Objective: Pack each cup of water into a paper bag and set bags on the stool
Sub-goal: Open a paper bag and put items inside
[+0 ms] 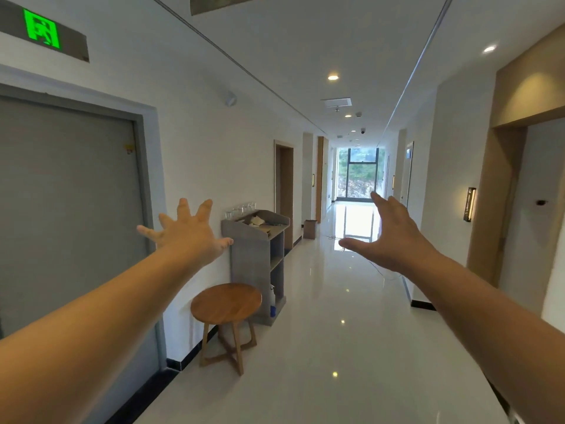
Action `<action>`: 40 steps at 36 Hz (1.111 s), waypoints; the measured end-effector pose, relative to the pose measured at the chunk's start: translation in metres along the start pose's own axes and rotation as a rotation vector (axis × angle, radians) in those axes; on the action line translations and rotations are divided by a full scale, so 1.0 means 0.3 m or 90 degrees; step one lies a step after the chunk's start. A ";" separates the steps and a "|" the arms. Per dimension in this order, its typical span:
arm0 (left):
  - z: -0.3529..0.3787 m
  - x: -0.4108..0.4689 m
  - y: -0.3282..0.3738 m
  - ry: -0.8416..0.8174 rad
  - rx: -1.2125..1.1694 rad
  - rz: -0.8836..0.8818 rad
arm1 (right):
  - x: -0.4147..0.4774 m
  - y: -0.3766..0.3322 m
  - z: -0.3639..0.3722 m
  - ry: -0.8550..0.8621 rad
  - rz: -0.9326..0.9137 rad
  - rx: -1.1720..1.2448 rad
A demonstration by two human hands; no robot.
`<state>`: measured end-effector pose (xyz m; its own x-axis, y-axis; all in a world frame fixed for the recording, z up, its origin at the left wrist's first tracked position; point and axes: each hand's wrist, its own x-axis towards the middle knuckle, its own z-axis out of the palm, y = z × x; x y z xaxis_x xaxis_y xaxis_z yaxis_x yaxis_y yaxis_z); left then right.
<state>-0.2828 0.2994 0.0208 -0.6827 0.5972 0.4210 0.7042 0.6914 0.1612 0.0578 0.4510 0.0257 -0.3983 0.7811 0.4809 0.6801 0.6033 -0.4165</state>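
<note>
1. Just beyond the left grip (189, 231), cups (240, 210) stand on the surface (276, 230), bags (256, 221) beside them.
2. Left grip, right grip (394, 237): both spread, holding nothing.
3. Cups look fragile and sloshy: take mid-wall, upright.

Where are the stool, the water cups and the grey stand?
stool (226, 302): head view, middle of its round wooden seat.
water cups (236, 211): head view, one clear cup atop the stand.
grey stand (249, 264): head view, its flat side panel.

distant cups (240, 211) tiny, contents unclear
</note>
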 end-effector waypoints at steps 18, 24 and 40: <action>0.563 0.848 0.578 0.103 -0.508 0.040 | 1.084 0.530 0.479 -0.076 0.301 0.565; 0.620 1.135 0.785 -0.055 -0.815 -0.143 | 1.471 0.640 0.569 -0.095 0.327 0.685; 1.179 2.022 0.876 0.015 -0.623 -0.017 | 2.346 0.699 1.134 -0.090 0.150 0.472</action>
<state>-0.5807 0.9873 0.0029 -0.7042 0.5710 0.4221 0.5461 0.0557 0.8359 -0.2894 1.1821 0.0144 -0.4035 0.8844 0.2346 0.1880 0.3311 -0.9247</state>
